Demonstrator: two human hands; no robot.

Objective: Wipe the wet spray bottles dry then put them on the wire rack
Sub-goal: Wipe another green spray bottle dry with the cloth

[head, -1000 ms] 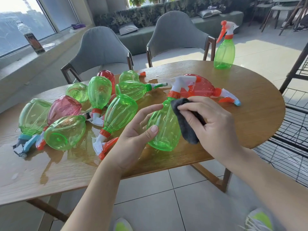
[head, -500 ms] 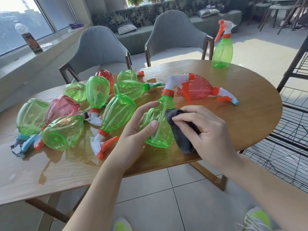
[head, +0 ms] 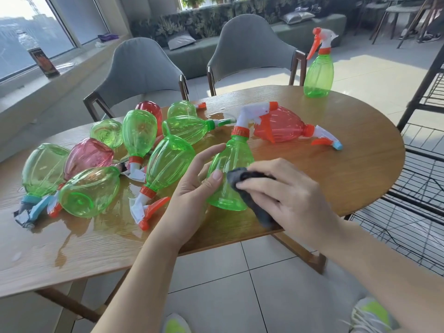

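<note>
The wiping step is in hand. The left hand (head: pixel 192 188) steadies a green spray bottle (head: pixel 231 174) at the near edge of the wooden table (head: pixel 348 169), thumb pressed on its near side and the other fingers lying fairly straight along its left flank. The right hand (head: pixel 286 195) has its fingers curled onto a dark grey cloth (head: pixel 254 200), pressing it against the bottle's right side. The bottle is clear green ribbed plastic, tilted with its orange collar and white trigger head pointing away. Its near face looks not yet covered, so the next move probably calls for turning it under the cloth, then carrying it right to the wire rack (head: pixel 422 179). To the left, more bottles lie heaped in a puddle (head: pixel 113 227); a red bottle (head: pixel 281 126) lies just beyond, and one green bottle (head: pixel 318 70) stands upright at the far edge
</note>
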